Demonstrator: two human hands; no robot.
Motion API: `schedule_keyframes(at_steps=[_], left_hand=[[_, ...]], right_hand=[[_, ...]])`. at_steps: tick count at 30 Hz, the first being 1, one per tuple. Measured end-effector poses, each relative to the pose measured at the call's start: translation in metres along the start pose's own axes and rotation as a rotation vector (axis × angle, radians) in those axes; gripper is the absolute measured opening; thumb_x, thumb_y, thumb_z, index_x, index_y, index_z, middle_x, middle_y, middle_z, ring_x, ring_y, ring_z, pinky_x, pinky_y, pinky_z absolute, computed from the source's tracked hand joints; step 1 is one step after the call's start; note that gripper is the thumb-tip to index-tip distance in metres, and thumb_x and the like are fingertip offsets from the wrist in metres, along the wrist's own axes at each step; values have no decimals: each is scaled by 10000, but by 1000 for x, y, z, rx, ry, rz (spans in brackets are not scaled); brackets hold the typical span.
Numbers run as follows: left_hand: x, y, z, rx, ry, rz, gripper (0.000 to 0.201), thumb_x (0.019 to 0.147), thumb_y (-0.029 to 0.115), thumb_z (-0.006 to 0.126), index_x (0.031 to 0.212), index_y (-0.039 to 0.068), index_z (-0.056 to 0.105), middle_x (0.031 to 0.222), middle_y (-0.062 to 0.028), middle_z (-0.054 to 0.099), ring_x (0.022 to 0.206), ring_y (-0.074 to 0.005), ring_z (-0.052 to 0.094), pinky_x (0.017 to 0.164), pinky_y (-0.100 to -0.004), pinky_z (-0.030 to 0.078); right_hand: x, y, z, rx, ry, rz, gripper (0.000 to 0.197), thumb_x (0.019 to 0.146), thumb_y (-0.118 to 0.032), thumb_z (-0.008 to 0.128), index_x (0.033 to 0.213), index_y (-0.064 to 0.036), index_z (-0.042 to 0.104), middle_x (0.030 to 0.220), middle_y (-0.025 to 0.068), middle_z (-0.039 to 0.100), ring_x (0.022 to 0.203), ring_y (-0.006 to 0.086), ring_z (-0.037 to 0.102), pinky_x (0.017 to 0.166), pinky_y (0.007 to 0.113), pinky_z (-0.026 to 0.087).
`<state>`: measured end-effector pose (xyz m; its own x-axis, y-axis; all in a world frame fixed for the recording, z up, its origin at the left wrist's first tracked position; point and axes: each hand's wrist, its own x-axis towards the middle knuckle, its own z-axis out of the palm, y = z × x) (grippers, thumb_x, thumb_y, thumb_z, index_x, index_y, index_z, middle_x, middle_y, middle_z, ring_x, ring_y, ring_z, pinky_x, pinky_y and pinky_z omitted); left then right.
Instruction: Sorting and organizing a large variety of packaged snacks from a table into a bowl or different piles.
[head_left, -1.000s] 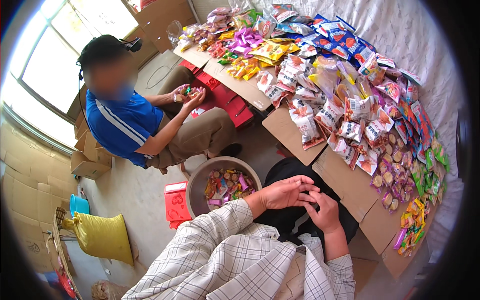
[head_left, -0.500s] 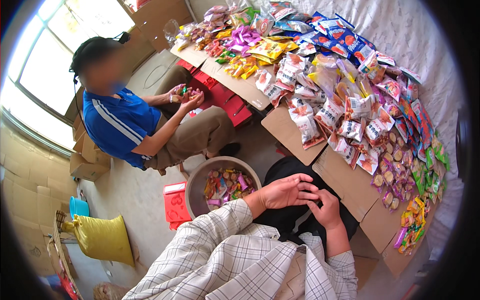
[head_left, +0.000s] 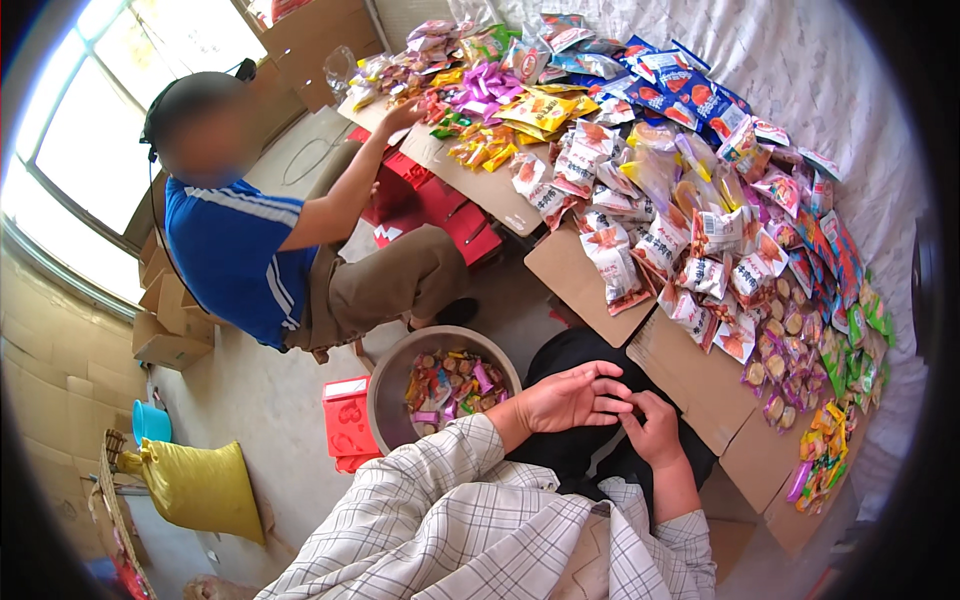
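Observation:
Over my dark-trousered lap, my left hand (head_left: 572,400) is open, palm turned up and fingers stretched out to the right. It holds nothing that I can see. My right hand (head_left: 655,428) is close against its fingertips, with bent fingers and the thumb apart; its far fingers are partly hidden. A metal basin (head_left: 382,400) with wrapped sweets and small biscuits in it stands on the floor just left of my left hand. To the right, white snack packets (head_left: 690,312) are heaped on the cardboard-covered table (head_left: 690,375).
Blue packets (head_left: 690,90), yellow packets (head_left: 545,108), purple-wrapped biscuits (head_left: 785,355) and small sweets (head_left: 822,450) spread along the table. Across from me sits a co-worker (head_left: 235,225) in a blue shirt, beside red boxes (head_left: 465,225). A red box (head_left: 347,415) and yellow sack (head_left: 205,490) are at left.
The co-worker, whose hands were together holding sweets, now reaches one arm out to the heap on the table. My own hands have barely shifted.

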<state>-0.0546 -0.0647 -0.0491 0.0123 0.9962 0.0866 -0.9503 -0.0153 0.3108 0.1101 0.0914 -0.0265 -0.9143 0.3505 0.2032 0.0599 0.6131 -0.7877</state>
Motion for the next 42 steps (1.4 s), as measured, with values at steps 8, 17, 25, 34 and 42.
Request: schedule_keyframes(at_steps=[8, 17, 25, 34, 42], left_hand=[[-2, 3, -4, -38, -27, 4, 473, 1032, 386, 523, 1411, 122, 421, 1362, -147, 540, 1275, -310, 551, 1088, -464, 445], [-4, 8, -6, -62, -37, 6, 480, 1036, 385, 514, 1417, 112, 413, 1356, -154, 541, 1284, -331, 547, 1080, -464, 454], [-5, 9, -6, -91, -48, 12, 491, 1037, 386, 509, 1430, 113, 399, 1367, -159, 536, 1301, -345, 534, 1079, -465, 451], [-5, 12, -6, -122, -71, -14, 512, 1033, 395, 514, 1444, 117, 386, 1404, -163, 513, 1311, -336, 526, 1082, -463, 447], [-7, 13, -7, -128, -84, -20, 517, 1036, 410, 502, 1448, 122, 380, 1411, -165, 507, 1314, -331, 524, 1079, -460, 449]], right_hand=[[4, 4, 6, 5, 9, 19, 332, 906, -336, 721, 886, -12, 651, 797, 126, 645, 695, 268, 670, 623, 337, 526], [7, 14, 12, 14, -4, 71, 305, 870, -292, 753, 842, -16, 626, 762, 126, 617, 670, 281, 632, 602, 353, 494], [8, 17, 12, 37, -30, 120, 285, 871, -257, 750, 823, -12, 612, 748, 126, 608, 664, 268, 623, 601, 351, 484], [10, 17, 14, 13, -15, 121, 243, 858, -185, 755, 794, -14, 595, 720, 119, 597, 637, 260, 604, 587, 348, 470], [9, 24, 18, 18, -5, 152, 244, 867, -167, 746, 767, -16, 583, 682, 118, 581, 613, 241, 587, 574, 344, 452]])
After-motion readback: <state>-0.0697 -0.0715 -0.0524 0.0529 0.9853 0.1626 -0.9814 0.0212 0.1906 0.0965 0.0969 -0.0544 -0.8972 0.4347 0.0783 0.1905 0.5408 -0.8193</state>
